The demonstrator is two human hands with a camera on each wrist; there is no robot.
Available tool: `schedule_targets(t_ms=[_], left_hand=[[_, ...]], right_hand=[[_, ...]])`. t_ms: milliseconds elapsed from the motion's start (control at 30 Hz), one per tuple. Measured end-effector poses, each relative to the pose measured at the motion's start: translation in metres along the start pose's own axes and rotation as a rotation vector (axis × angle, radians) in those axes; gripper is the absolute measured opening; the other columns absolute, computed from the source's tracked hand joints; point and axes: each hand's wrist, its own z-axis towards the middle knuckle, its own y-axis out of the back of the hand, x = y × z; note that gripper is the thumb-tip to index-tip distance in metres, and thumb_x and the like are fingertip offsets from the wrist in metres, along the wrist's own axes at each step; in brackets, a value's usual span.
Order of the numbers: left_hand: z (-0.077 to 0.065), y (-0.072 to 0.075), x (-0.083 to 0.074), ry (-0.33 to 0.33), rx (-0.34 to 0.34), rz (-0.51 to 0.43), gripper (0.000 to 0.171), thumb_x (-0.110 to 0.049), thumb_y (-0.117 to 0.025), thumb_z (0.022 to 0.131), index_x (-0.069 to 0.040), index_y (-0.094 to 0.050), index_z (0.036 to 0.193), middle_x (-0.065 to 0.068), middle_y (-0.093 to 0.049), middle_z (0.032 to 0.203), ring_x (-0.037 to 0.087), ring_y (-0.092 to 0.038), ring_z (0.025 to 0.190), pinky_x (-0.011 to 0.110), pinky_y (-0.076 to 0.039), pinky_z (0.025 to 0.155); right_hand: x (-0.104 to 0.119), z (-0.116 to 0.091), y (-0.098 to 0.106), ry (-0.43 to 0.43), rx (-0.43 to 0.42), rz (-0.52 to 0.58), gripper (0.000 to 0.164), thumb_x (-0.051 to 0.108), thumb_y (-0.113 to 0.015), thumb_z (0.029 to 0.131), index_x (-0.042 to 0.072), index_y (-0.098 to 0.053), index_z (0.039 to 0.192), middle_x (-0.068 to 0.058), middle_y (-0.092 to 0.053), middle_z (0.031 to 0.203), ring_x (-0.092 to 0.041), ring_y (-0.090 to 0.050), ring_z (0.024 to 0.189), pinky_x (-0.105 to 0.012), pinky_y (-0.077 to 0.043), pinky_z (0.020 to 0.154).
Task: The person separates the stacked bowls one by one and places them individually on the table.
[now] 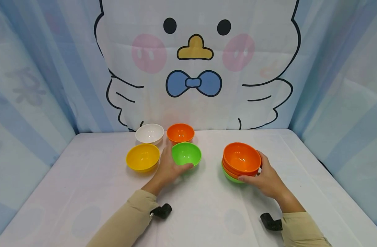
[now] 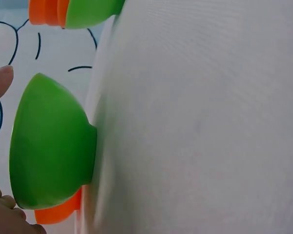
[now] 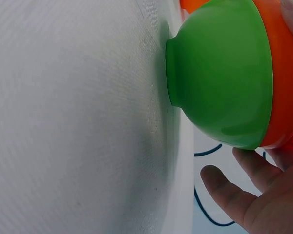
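Note:
At the right, my right hand [image 1: 264,176] grips a stack of orange bowls [image 1: 241,157] from its right side, the thumb on the near side and the fingers round the far side. The stack's lowest bowl is a green bowl [image 3: 224,73], its foot close at the tabletop in the right wrist view. My left hand [image 1: 170,164] is beside another green bowl [image 1: 186,154], thumb spread over its near rim and fingers along its left side. That bowl stands upright; in the left wrist view the thumb [image 2: 1,83] is apart from its rim.
A yellow bowl [image 1: 143,157] stands left of my left hand. Behind are a white bowl [image 1: 149,133] and a single orange bowl [image 1: 180,133]. A white cloth covers the table [image 1: 194,212]; a printed curtain [image 1: 194,109] hangs along its back edge.

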Motion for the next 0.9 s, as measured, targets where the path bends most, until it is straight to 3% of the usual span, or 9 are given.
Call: schedule_targets(t_ms=[167, 300, 533, 767, 900], left_hand=[[-0.003, 0.000, -0.012, -0.071, -0.018, -0.006, 0.114, -0.031, -0.087, 0.075, -0.003, -0.015, 0.159, 0.017, -0.015, 0.164, 0.035, -0.020, 0.147, 0.056, -0.026, 0.115], [-0.004, -0.002, -0.025, -0.146, 0.013, -0.021, 0.112, -0.033, -0.087, 0.077, -0.001, -0.016, 0.158, 0.017, -0.015, 0.163, 0.036, -0.020, 0.147, 0.057, -0.026, 0.115], [0.001, -0.016, -0.047, -0.233, 0.160, 0.008, 0.110, -0.036, -0.086, 0.079, -0.008, -0.017, 0.160, 0.009, -0.019, 0.164, 0.029, -0.023, 0.147, 0.052, -0.027, 0.115], [0.007, -0.039, -0.065, -0.242, 0.325, -0.015, 0.106, -0.038, -0.084, 0.079, -0.010, -0.021, 0.159, 0.007, -0.024, 0.163, 0.026, -0.027, 0.147, 0.052, -0.031, 0.114], [0.007, -0.054, -0.072, -0.251, 0.386, -0.015, 0.104, -0.040, -0.083, 0.081, -0.009, -0.022, 0.159, 0.008, -0.025, 0.163, 0.026, -0.028, 0.146, 0.050, -0.032, 0.113]], right_hand=[[0.000, 0.000, 0.001, -0.002, 0.001, -0.001, 0.111, 0.024, -0.083, 0.083, -0.002, -0.004, 0.157, -0.027, -0.027, 0.155, -0.044, -0.033, 0.137, -0.067, -0.031, 0.107], [0.001, 0.000, 0.001, -0.005, 0.002, -0.004, 0.112, 0.026, -0.083, 0.083, -0.002, -0.004, 0.157, -0.027, -0.026, 0.156, -0.044, -0.033, 0.138, -0.066, -0.030, 0.108], [0.001, 0.000, 0.001, -0.013, -0.001, -0.035, 0.111, 0.032, -0.083, 0.083, -0.002, -0.007, 0.157, -0.026, -0.028, 0.155, -0.044, -0.034, 0.136, -0.065, -0.034, 0.106], [0.003, 0.000, 0.000, -0.014, -0.005, -0.039, 0.111, 0.031, -0.083, 0.084, -0.003, -0.007, 0.156, -0.027, -0.029, 0.154, -0.044, -0.036, 0.134, -0.065, -0.035, 0.106], [0.002, -0.001, 0.000, -0.002, -0.010, -0.038, 0.109, 0.029, -0.083, 0.084, -0.003, -0.008, 0.156, -0.027, -0.030, 0.153, -0.044, -0.037, 0.133, -0.064, -0.036, 0.105]])
